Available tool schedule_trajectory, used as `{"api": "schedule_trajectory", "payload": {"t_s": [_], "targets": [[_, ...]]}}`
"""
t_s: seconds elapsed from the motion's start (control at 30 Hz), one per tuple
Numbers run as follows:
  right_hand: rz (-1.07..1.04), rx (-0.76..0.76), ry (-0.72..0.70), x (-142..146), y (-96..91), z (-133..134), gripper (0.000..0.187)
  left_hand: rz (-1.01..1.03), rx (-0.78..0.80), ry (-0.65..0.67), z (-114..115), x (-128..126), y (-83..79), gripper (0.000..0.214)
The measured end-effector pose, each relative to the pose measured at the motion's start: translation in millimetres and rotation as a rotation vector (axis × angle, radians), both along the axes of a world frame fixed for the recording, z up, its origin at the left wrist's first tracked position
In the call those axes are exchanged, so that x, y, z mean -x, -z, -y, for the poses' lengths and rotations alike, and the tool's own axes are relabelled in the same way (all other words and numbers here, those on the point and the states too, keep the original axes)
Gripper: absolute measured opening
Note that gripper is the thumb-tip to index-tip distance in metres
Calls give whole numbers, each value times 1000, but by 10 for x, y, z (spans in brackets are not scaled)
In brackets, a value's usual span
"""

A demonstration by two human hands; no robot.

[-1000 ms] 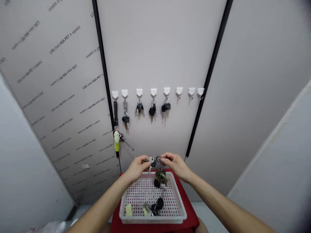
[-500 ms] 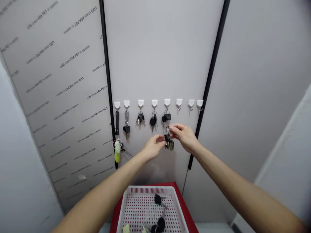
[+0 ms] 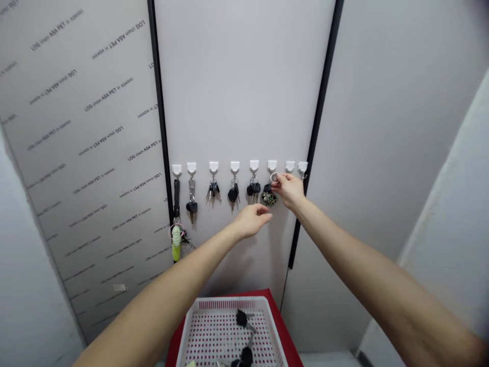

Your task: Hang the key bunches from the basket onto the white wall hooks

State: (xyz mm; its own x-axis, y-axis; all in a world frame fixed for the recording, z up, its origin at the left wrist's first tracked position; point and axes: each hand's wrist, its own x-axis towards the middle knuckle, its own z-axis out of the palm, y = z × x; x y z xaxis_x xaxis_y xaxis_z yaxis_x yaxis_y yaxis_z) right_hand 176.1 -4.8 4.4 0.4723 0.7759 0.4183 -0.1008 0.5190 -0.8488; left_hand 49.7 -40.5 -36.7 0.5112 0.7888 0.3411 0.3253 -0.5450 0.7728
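Note:
My right hand (image 3: 289, 190) pinches the ring of a bunch of keys (image 3: 269, 198) just under the third white hook (image 3: 272, 165) from the right. The bunch has a black key head and brass-coloured pieces hanging below the ring. Whether the ring touches the hook's metal prong cannot be made out behind my fingers. Below and to the left, my left hand (image 3: 252, 220) holds nothing, its thumb and fingers apart. Immediately left of the bunch, a set of black-headed keys (image 3: 253, 189) hangs from its own hook (image 3: 254, 165).
More key sets hang further left, among them a black strap (image 3: 176, 199) with a yellow-green charm (image 3: 175, 242). Two white hooks (image 3: 290, 166) at the right carry no keys. Below, a white perforated basket (image 3: 275, 326) with black-headed keys (image 3: 241, 318) stands on a red surface (image 3: 288, 339).
My right hand has lifted the bunch of keys up to the third hook from the right. My left hand has let go of the bunch and stays lower. The view has shifted slightly.

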Motion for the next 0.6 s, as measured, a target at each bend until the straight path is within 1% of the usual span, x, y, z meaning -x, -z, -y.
{"api": "schedule_trajectory", "payload": {"t_s": [0.1,0.17,0.2,0.27,0.33,0.37,0.4,0.43,0.5,0.53,0.6], "targets": [[44,67,14,-17,50,-38,7,1,19,23,71,95,63,31],[101,74,51,-34,82,-31,2,12,62,31,112,191,169,31],[136,64,87,-45,101,-15,4,20,95,28,127,246,256,30],[223,29,184,-70,166,41,13,42,179,9,146,361,512,29],[332,-3,274,-83,306,127,21,72,275,-20,161,472,877,27],[397,-3,292,-77,417,181,23,87,322,-35,175,523,1087,26],[473,15,277,-60,559,241,23,100,366,-55,198,571,1305,25],[556,57,220,-31,731,308,23,101,411,-59,233,616,1519,24],[726,192,9,62,1148,467,21,75,507,-57,337,699,1897,24],[808,270,-123,121,1375,559,22,48,546,-54,402,739,2046,25],[964,377,-356,252,1815,759,21,-39,580,-65,534,812,2249,27]]}}
